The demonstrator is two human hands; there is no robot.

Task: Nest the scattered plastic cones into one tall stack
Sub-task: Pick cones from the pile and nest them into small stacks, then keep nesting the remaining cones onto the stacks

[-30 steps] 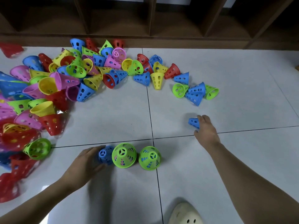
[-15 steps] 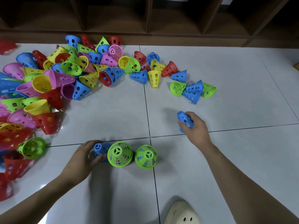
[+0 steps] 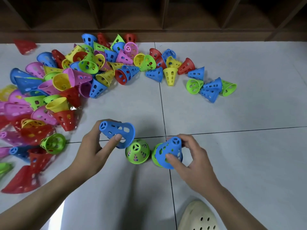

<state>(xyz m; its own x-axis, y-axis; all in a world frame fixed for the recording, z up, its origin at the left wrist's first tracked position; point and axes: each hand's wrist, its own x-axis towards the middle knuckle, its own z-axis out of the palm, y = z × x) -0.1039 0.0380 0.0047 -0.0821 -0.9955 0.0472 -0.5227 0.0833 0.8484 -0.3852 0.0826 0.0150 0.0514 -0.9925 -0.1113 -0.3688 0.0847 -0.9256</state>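
My right hand [image 3: 194, 159] has carried its blue cone [image 3: 169, 153] over the right green cone [image 3: 154, 155], clamped, axis near upright; left hand [image 3: 93, 150] grips another blue cone [image 3: 118, 131], tilted.

left hand [image 3: 93, 151] grips tilted blue cone [image 3: 118, 132] | right hand [image 3: 193, 161] holds blue cone [image 3: 168, 154] over green cone [image 3: 154, 156] | floor tiles [image 3: 232, 122]

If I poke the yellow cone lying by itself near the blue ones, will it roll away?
The yellow cone lies on its side, so it would probably roll, curving in a circle because one end is wider. It looks like thin plastic full of holes, likely very light, and may skid on the smooth floor tile.
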